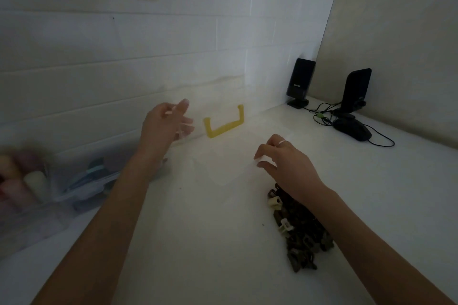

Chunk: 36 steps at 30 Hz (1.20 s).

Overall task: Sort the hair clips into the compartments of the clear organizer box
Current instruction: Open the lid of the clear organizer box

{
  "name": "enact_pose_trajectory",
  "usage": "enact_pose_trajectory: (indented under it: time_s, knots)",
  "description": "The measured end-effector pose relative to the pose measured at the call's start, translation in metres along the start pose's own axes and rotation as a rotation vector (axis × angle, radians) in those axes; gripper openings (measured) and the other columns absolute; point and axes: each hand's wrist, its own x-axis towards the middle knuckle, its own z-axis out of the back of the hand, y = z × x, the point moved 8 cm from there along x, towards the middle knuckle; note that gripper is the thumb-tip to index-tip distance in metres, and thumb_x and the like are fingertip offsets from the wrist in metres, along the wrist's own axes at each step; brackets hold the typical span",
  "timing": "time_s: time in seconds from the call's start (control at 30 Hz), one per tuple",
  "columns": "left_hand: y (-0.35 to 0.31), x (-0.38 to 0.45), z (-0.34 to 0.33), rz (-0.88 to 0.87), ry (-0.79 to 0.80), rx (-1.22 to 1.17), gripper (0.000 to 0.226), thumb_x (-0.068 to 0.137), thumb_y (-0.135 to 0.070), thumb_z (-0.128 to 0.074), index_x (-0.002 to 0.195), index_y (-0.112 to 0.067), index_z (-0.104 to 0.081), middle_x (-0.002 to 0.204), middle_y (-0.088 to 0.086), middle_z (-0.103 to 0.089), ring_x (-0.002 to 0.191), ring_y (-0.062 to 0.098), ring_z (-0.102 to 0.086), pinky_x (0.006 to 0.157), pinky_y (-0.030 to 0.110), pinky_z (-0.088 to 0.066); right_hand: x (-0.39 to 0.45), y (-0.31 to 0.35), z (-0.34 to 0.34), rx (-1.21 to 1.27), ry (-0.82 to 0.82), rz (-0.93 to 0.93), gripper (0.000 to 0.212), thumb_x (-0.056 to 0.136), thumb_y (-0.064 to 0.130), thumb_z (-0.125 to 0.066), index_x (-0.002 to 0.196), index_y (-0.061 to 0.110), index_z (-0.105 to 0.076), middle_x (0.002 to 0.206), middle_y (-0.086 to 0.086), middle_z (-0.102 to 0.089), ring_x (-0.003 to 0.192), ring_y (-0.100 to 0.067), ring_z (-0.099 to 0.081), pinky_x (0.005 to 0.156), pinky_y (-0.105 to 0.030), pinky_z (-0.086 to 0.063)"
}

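The clear organizer box [223,168] lies on the white counter, very faint in the dim light. Its clear lid [218,91] stands raised toward the tiled wall, with a yellow handle [223,124] on it. My left hand [161,126] grips the lid's left edge, thumb up. My right hand [285,161], a ring on one finger, pinches the box's near right edge. A pile of dark hair clips [300,230], with a few pale ones, lies on the counter under my right forearm. The box's compartments cannot be made out.
At the left stands a clear bin [81,186] holding blurred pastel rolls [24,181] and other items. Two black speakers [300,82] [354,91], a black mouse [352,129] and their cables sit in the back right corner.
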Motion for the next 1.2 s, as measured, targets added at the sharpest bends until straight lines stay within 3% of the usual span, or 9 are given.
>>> enact_pose_trajectory:
  time_s: [0.1, 0.33, 0.47, 0.7, 0.8, 0.87, 0.93, 1.03, 1.2]
  knots:
    - [0.026, -0.008, -0.012, 0.096, 0.011, -0.087, 0.023, 0.094, -0.032, -0.053, 0.094, -0.009, -0.05, 0.092, 0.016, -0.066, 0.067, 0.01, -0.067, 0.064, 0.02, -0.054, 0.0, 0.006, -0.001, 0.009, -0.004, 0.01, 0.004, 0.087, 0.019, -0.063, 0.09, 0.019, -0.062, 0.091, 0.001, -0.055, 0.072, -0.02, -0.057, 0.057, -0.033, -0.049]
    - [0.071, -0.029, -0.023, 0.268, -0.239, -0.105, 0.049, 0.095, -0.049, -0.036, 0.109, -0.007, -0.054, 0.111, 0.014, -0.064, 0.104, 0.03, -0.06, 0.099, 0.044, -0.045, -0.009, 0.007, 0.004, -0.052, -0.096, -0.003, 0.002, 0.085, 0.021, -0.066, 0.086, 0.02, -0.065, 0.085, 0.005, -0.061, 0.071, -0.011, -0.053, 0.047, -0.026, -0.039]
    - [0.081, -0.04, -0.041, 0.356, -0.162, -0.084, 0.06, 0.094, -0.051, -0.031, 0.12, -0.001, -0.051, 0.122, 0.023, -0.058, 0.112, 0.038, -0.057, 0.099, 0.049, -0.045, -0.009, 0.005, 0.001, -0.036, -0.086, -0.033, 0.002, 0.087, 0.019, -0.063, 0.089, 0.018, -0.063, 0.091, 0.004, -0.061, 0.067, -0.014, -0.054, 0.048, -0.027, -0.04]
    - [0.041, -0.023, -0.04, 0.05, -0.226, -0.036, 0.039, 0.098, -0.047, -0.032, 0.071, -0.025, -0.049, 0.076, -0.004, -0.06, 0.088, 0.027, -0.064, 0.089, 0.051, -0.051, -0.018, -0.01, 0.005, 0.154, 0.015, -0.094, 0.008, 0.089, 0.026, -0.06, 0.094, 0.022, -0.055, 0.083, 0.01, -0.06, 0.074, -0.011, -0.058, 0.065, -0.028, -0.048]
    - [0.04, -0.014, -0.037, -0.001, -0.241, -0.028, 0.041, 0.096, -0.047, -0.039, 0.065, -0.024, -0.055, 0.072, -0.001, -0.064, 0.083, 0.028, -0.066, 0.085, 0.05, -0.053, -0.035, -0.018, 0.012, 0.306, 0.032, -0.118, 0.007, 0.084, 0.025, -0.066, 0.082, 0.023, -0.059, 0.078, 0.011, -0.065, 0.075, -0.007, -0.061, 0.073, -0.032, -0.053]
    - [0.042, -0.013, -0.039, -0.014, -0.258, -0.024, 0.042, 0.097, -0.042, -0.041, 0.065, -0.02, -0.056, 0.069, -0.001, -0.063, 0.073, 0.02, -0.064, 0.077, 0.038, -0.052, -0.046, -0.017, 0.004, 0.259, 0.143, -0.087, 0.007, 0.083, 0.035, -0.065, 0.086, 0.029, -0.064, 0.085, 0.016, -0.065, 0.083, -0.004, -0.059, 0.082, -0.032, -0.049]
    - [0.042, -0.015, -0.043, -0.036, -0.26, -0.035, 0.039, 0.099, -0.036, -0.04, 0.067, -0.019, -0.054, 0.068, -0.004, -0.062, 0.067, 0.009, -0.059, 0.067, 0.026, -0.047, -0.055, -0.013, -0.003, 0.115, 0.222, -0.032, 0.026, 0.081, 0.054, -0.054, 0.097, 0.036, -0.065, 0.1, 0.021, -0.063, 0.098, -0.001, -0.052, 0.095, -0.028, -0.035]
    - [0.045, -0.015, -0.044, -0.035, -0.245, -0.029, 0.036, 0.1, -0.032, -0.039, 0.068, -0.02, -0.053, 0.07, -0.005, -0.061, 0.067, 0.006, -0.058, 0.065, 0.02, -0.045, -0.061, -0.01, 0.005, -0.008, 0.153, -0.027, 0.051, 0.076, 0.071, -0.035, 0.113, 0.043, -0.058, 0.108, 0.024, -0.057, 0.103, -0.001, -0.047, 0.09, -0.024, -0.023]
    - [0.057, -0.007, -0.037, -0.026, -0.255, -0.037, 0.036, 0.1, -0.033, -0.039, 0.069, -0.019, -0.051, 0.071, -0.001, -0.06, 0.073, 0.019, -0.062, 0.08, 0.036, -0.05, -0.066, -0.007, 0.002, -0.032, 0.219, -0.013, 0.05, 0.069, 0.077, -0.04, 0.095, 0.04, -0.06, 0.102, 0.022, -0.054, 0.095, -0.004, -0.045, 0.088, -0.028, -0.025]
